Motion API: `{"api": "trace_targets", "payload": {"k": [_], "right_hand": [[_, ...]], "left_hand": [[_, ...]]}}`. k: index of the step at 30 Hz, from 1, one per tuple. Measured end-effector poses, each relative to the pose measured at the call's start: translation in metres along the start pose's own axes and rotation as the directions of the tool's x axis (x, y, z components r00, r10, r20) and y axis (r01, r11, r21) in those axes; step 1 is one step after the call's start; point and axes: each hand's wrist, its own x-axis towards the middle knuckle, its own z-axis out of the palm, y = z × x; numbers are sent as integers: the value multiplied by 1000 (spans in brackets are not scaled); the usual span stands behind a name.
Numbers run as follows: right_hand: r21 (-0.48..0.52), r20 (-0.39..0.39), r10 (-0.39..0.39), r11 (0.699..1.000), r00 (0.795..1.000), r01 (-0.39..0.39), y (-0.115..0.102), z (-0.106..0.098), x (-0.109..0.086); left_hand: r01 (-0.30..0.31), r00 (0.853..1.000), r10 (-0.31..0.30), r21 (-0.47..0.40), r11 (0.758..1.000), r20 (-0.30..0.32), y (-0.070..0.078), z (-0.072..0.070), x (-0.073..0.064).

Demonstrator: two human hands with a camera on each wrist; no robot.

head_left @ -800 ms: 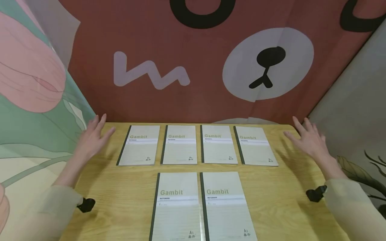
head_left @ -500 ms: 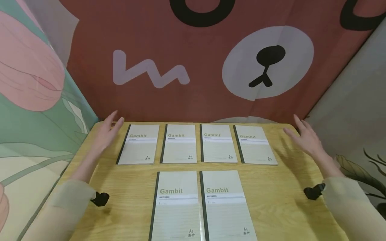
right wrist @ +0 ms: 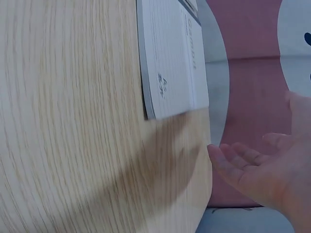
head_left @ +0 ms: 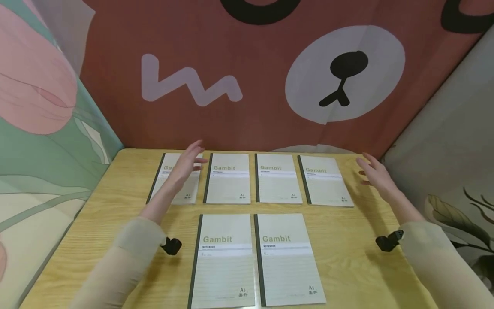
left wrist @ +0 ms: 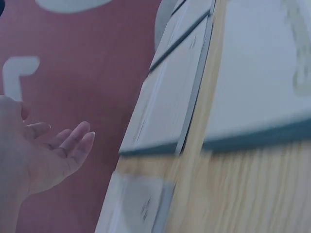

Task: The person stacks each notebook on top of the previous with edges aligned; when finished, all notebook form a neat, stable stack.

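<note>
My left hand hovers over the leftmost notebook of the back row and covers part of its cover. Its fingers are loosely bent with nothing between them, as the left wrist view also shows. My right hand is held above the table beside the rightmost back notebook, fingers relaxed and holding nothing. In the right wrist view the hand's shadow falls on the wood near that notebook. All the notebooks are pale, with dark spines and "Gambit" on the cover.
Between the outer two in the back row lie two more notebooks, the left one and the right one. In front lie a left notebook and a right notebook. The wooden table meets a printed red curtain behind.
My left hand has swung right, from the table's left edge to over the leftmost back notebook. The right hand has moved slightly left. The view has tipped down a little; the notebooks stay put.
</note>
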Motion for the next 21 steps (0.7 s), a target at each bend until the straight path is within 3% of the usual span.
{"api": "trace_targets", "payload": {"k": [5, 11, 21], "right_hand": [[48, 28, 41, 998, 999, -42, -4, 6, 5], [102, 34, 67, 992, 997, -70, -8, 13, 8], [90, 60, 68, 993, 996, -73, 0, 16, 8]], "left_hand": [[5, 997, 2, -89, 996, 81, 5, 42, 9], [62, 990, -38, -176, 982, 138, 7, 90, 15], [97, 971, -30, -276, 956, 238, 9, 149, 19]]}}
